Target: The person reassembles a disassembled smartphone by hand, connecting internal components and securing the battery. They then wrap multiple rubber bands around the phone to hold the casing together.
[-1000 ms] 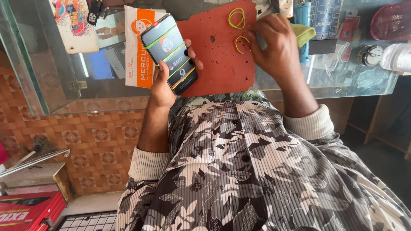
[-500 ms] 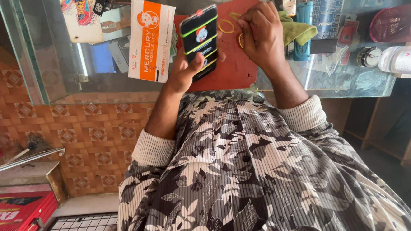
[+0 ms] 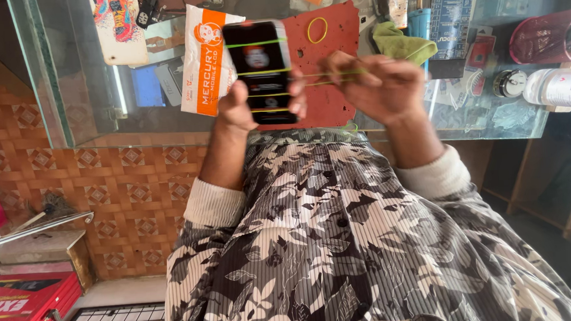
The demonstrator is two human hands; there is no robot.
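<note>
My left hand [image 3: 239, 107] holds a black smartphone [image 3: 258, 73] upright above the glass counter, screen toward me. Several yellow-green rubber bands are wrapped across the phone. My right hand [image 3: 377, 85] is just right of the phone and pinches a thin rubber band [image 3: 323, 79], stretched sideways from the phone's edge. Behind both hands a red mat [image 3: 331, 45] lies on the counter with one loose yellow rubber band [image 3: 317, 29] on it.
A white and orange packet [image 3: 203, 60] lies left of the mat, with a green cloth [image 3: 400, 44] and a blue box [image 3: 452, 15] to the right. A pink basket [image 3: 552, 35] and a white bottle [image 3: 562, 87] stand far right. A red case [image 3: 23, 305] sits on the floor.
My left hand raised the phone off the mat and turned it upright. My right hand left the bands on the mat and now pulls one band taut beside the phone.
</note>
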